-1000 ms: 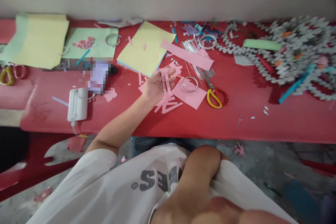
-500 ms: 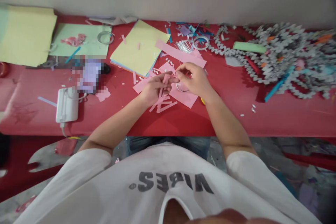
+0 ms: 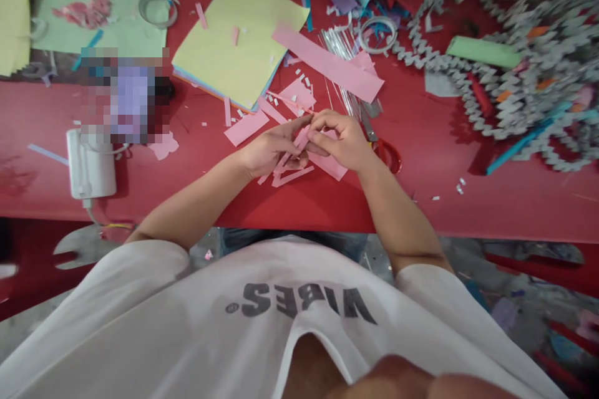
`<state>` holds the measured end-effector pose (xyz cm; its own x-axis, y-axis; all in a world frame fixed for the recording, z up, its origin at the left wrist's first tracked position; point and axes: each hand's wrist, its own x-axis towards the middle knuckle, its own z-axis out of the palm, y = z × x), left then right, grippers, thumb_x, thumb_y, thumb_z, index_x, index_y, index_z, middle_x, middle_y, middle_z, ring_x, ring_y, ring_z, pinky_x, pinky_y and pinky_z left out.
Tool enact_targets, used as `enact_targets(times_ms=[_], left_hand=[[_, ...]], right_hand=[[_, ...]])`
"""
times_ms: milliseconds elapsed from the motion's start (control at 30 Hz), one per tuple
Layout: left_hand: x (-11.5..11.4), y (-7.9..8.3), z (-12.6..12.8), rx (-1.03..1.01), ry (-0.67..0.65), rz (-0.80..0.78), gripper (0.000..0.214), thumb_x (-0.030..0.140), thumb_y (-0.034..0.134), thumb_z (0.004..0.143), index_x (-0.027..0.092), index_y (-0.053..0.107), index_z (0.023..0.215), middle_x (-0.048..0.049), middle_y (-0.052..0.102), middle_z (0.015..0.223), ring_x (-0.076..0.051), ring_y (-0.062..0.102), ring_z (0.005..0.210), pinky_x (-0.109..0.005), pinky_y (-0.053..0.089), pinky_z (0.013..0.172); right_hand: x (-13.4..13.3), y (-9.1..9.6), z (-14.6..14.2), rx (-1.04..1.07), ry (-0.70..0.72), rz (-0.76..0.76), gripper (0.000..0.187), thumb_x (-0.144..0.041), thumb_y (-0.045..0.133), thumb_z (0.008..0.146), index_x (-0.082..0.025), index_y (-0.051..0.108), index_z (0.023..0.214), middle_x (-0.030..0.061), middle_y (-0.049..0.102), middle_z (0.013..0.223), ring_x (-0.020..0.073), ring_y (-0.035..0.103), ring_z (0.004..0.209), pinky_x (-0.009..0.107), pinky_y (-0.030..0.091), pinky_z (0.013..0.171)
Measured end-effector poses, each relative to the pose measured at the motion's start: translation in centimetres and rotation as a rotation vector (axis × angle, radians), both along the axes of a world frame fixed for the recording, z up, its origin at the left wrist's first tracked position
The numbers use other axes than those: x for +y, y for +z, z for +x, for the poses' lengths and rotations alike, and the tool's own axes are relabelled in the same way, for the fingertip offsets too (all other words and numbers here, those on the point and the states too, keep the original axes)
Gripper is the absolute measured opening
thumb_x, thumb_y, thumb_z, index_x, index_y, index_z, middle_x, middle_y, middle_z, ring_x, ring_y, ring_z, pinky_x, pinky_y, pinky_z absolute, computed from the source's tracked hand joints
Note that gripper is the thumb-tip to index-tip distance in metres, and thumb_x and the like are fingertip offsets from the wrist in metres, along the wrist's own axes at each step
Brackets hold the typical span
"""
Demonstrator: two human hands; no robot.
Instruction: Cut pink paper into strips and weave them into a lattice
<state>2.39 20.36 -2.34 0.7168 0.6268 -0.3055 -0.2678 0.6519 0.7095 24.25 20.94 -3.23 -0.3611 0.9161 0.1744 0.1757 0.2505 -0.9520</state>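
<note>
Over the red table, my left hand (image 3: 271, 151) holds a narrow pink paper strip (image 3: 303, 136) that runs across its fingers. My right hand (image 3: 340, 136) is closed, its thumb and fingertips pinching at the upper part of that strip against the left fingers. A thin pink stick (image 3: 290, 103) reaches from the upper left into the right fingertips; its end is hidden there. Loose pink strips (image 3: 294, 176) lie beneath my left hand. Partly under my right hand lies a larger pink paper piece (image 3: 333, 165).
Scissors (image 3: 389, 156) lie beside my right wrist. Behind my hands are a yellow paper stack (image 3: 241, 37), a wide pink strip (image 3: 332, 65), silvery wires (image 3: 344, 53) and a tape roll (image 3: 378, 35). Grey zigzag garlands (image 3: 528, 75) pile up at right. A white power bank (image 3: 92, 165) sits at left.
The view has tipped down and nearer the table. My right hand has closed in against the left fingers. The scissors and the thin pink stick now show more clearly.
</note>
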Motion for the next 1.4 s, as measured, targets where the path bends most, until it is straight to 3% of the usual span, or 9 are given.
enact_targets(times_ms=[133,300,500,800,1100,1233,1400], left_hand=[[0.0,-0.2,0.0,0.091,0.06,0.086,0.082,0.019,0.079,0.075,0.02,0.05,0.152,-0.012,0.081,0.101,-0.025,0.081,0.077,-0.03,0.06,0.066],[-0.3,-0.9,0.6,0.26,0.176,0.352,0.036,0.023,0.078,0.087,0.016,0.068,0.12,-0.0053,0.077,0.078,-0.017,0.075,0.066,-0.027,0.061,0.066],[-0.6,-0.9,0.9,0.498,0.235,0.573,0.006,0.019,0.075,0.093,0.014,0.074,0.095,-0.006,0.078,0.079,-0.016,0.077,0.072,-0.024,0.058,0.066],[-0.5,-1.4,0.6,0.562,0.249,0.617,0.013,0.024,0.073,0.098,0.016,0.075,0.089,-0.0056,0.079,0.076,-0.014,0.073,0.069,-0.026,0.056,0.066],[-1.2,-0.5,1.4,0.53,0.351,0.559,0.012,0.027,0.075,0.098,0.015,0.076,0.096,-0.0054,0.079,0.085,-0.018,0.08,0.08,-0.025,0.06,0.071],[-1.3,-0.6,1.5,0.547,0.406,0.595,0.009,0.019,0.072,0.098,0.015,0.075,0.092,-0.0034,0.076,0.077,-0.013,0.075,0.072,-0.022,0.056,0.068],[-0.9,-1.5,1.2,0.582,0.444,0.638,0.01,0.013,0.071,0.095,0.016,0.073,0.085,-0.0004,0.073,0.072,-0.014,0.077,0.071,-0.021,0.055,0.061]], right_hand=[[-0.2,-0.3,-0.1,0.03,-0.089,-0.041,0.025,-0.046,0.079,0.095,-0.024,0.073,0.084,0.0004,0.072,0.085,0.0183,0.065,0.081,0.036,0.052,0.081],[-0.3,-0.1,-0.2,0.067,-0.134,-0.074,0.03,-0.05,0.079,0.096,-0.023,0.074,0.086,0.0009,0.075,0.077,0.0171,0.071,0.072,0.032,0.056,0.069],[-0.5,0.1,-0.1,0.03,-0.14,-0.086,0.033,-0.054,0.077,0.098,-0.023,0.076,0.086,0.0004,0.075,0.074,0.0158,0.071,0.068,0.032,0.061,0.069],[-0.5,0.0,0.3,0.05,-0.145,-0.083,0.022,-0.041,0.078,0.099,-0.023,0.078,0.087,-0.0005,0.075,0.074,0.0144,0.071,0.068,0.031,0.062,0.071],[-0.8,0.3,-0.3,0.004,-0.113,-0.084,0.021,-0.038,0.078,0.099,-0.022,0.077,0.085,0.0013,0.076,0.079,0.0167,0.072,0.072,0.033,0.06,0.07],[-1.0,-0.2,-0.6,0.045,-0.12,-0.11,0.016,-0.035,0.083,0.095,-0.021,0.077,0.09,0.0016,0.076,0.081,0.0187,0.075,0.071,0.034,0.06,0.067],[-1.3,0.2,-0.7,0.015,-0.104,-0.114,0.017,-0.028,0.079,0.096,-0.021,0.072,0.082,0.0014,0.075,0.079,0.0189,0.073,0.07,0.034,0.057,0.065]])
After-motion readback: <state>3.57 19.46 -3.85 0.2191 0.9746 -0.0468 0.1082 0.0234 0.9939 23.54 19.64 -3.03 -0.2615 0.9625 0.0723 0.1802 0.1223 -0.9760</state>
